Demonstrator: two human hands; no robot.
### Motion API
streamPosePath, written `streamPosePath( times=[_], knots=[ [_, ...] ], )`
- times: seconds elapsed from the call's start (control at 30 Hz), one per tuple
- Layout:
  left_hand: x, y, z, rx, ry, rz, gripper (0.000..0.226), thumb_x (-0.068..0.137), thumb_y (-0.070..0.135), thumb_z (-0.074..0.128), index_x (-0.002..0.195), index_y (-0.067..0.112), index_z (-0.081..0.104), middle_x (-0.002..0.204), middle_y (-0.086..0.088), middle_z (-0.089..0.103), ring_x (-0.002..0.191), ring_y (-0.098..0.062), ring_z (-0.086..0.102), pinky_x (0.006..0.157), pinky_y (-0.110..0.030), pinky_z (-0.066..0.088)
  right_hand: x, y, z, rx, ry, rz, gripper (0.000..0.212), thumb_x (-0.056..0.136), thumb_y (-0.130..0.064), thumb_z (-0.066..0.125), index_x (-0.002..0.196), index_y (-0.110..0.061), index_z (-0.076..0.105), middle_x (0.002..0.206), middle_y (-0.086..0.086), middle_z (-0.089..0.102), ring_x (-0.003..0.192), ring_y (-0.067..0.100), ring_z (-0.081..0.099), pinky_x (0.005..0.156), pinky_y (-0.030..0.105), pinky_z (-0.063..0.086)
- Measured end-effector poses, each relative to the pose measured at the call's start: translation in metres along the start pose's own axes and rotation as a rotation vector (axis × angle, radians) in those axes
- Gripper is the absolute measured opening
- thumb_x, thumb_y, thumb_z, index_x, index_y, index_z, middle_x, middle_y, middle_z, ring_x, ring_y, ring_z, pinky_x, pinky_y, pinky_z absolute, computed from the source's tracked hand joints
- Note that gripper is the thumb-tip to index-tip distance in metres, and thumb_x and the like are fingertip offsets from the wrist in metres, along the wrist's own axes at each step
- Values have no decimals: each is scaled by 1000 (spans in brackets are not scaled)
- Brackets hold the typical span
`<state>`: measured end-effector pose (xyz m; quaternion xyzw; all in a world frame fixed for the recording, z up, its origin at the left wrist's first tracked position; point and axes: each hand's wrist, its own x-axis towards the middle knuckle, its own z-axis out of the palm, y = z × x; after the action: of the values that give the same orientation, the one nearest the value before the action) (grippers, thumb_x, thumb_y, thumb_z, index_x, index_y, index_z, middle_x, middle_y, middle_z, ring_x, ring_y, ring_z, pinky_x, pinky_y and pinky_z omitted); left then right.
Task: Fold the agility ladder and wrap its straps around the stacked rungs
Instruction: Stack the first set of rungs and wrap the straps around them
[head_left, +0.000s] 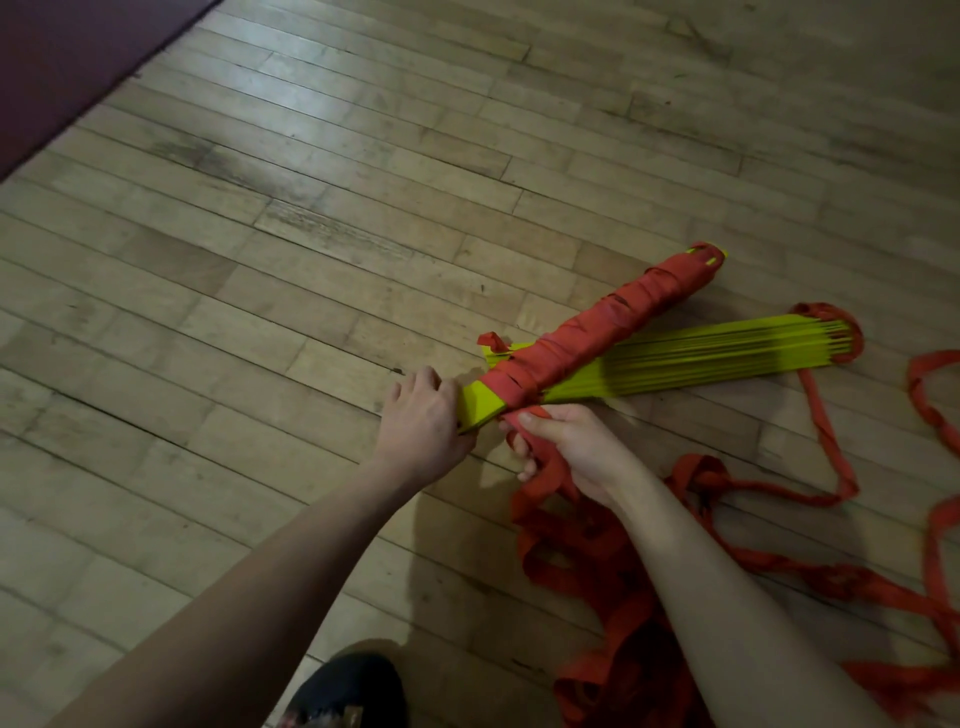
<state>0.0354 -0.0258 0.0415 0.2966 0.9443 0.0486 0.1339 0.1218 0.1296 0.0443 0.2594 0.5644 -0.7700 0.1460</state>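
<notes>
A: What are the hands doing?

B: The left hand (423, 418) is curling over the bare yellow end of the wrapped rungs (597, 332) and holding it. The right hand (563, 441) is gripping the red strap (545, 483) just under that same end.

A: Where is the bundle sitting?

B: It is lying slanted across a second stack of yellow rungs (691, 353) on the wooden floor (260, 260). Red strap is covering most of the top bundle.

A: And the rest of the strap?

B: It is hanging from the right hand and lying in loose loops (831, 488) on the floor, to the right and near the person. A dark shoe (348, 686) is showing at the bottom. A dark red mat (62, 62) is sitting in the far left corner.
</notes>
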Motion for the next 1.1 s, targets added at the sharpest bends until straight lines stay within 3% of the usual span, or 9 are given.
streamPosePath(
  times=[0.1, 0.27, 0.37, 0.47, 0.6, 0.73, 0.83, 0.97, 1.1],
  knots=[
    [-6, -3, 2, -126, -44, -12, 64, 80, 59, 60, 127, 18, 48, 116, -10, 52, 107, -29, 53, 90, -39, 40, -4, 1, -4, 66, -2, 33, 19, 97, -4, 44, 97, 9, 58, 54, 4, 57, 39, 13, 51, 46, 26, 51],
    [-11, -3, -1, -507, -210, -107, 78, 60, 80, 49, 117, 27, 57, 95, -3, 65, 93, -26, 62, 82, -42, 51, -7, 3, -10, 205, 24, 56, 21, 96, -4, 44, 96, 9, 60, 55, 6, 56, 40, 13, 50, 46, 25, 50],
    [-14, -5, -3, -548, -232, -115, 71, 63, 66, 49, 122, 28, 56, 105, -2, 61, 100, -24, 59, 93, -42, 45, -5, 5, -12, 164, 46, 79, 21, 96, -3, 44, 91, 8, 61, 53, 6, 57, 39, 14, 50, 45, 26, 50],
    [-17, -9, -9, -615, -176, -101, 59, 68, 46, 67, 124, 28, 57, 106, 0, 58, 97, -19, 58, 90, -35, 46, -4, 12, -12, 149, 51, 110, 21, 96, -4, 45, 90, 8, 60, 54, 7, 57, 39, 15, 51, 45, 27, 51],
    [-17, -4, -2, -445, -112, -8, 70, 72, 32, 76, 135, 20, 48, 113, -7, 54, 104, -25, 53, 90, -35, 43, -6, 18, -11, 102, 17, 123, 17, 94, -3, 47, 97, 10, 58, 55, 7, 60, 42, 16, 57, 47, 24, 50],
    [-13, -4, 1, -205, -9, 79, 50, 69, 33, 70, 113, 13, 59, 101, -11, 57, 95, -33, 51, 80, -39, 42, -10, 16, -8, 52, -112, 99, 17, 93, -3, 46, 92, 3, 62, 60, 7, 62, 49, 17, 61, 68, 37, 51],
    [-7, -5, -5, -133, 57, 135, 47, 70, 33, 69, 110, 13, 55, 101, -12, 57, 92, -35, 53, 81, -43, 43, -15, 7, -7, 68, -173, 82, 17, 91, -3, 46, 98, 3, 60, 63, 6, 62, 49, 17, 61, 68, 38, 54],
    [-7, 0, -11, -53, -23, 128, 47, 84, 41, 56, 124, 21, 38, 108, -6, 58, 95, -30, 60, 87, -39, 42, -22, -2, -7, 190, -202, 114, 29, 83, -14, 51, 103, 5, 61, 68, 10, 65, 55, 21, 64, 61, 34, 58],
    [-15, 5, -12, -126, -87, 86, 45, 90, 49, 48, 127, 25, 39, 108, -6, 58, 101, -28, 57, 99, -44, 35, -24, 0, -8, 327, -241, 189, 43, 87, -31, 43, 102, 3, 66, 72, 12, 68, 64, 24, 68, 68, 40, 58]
  ],
)
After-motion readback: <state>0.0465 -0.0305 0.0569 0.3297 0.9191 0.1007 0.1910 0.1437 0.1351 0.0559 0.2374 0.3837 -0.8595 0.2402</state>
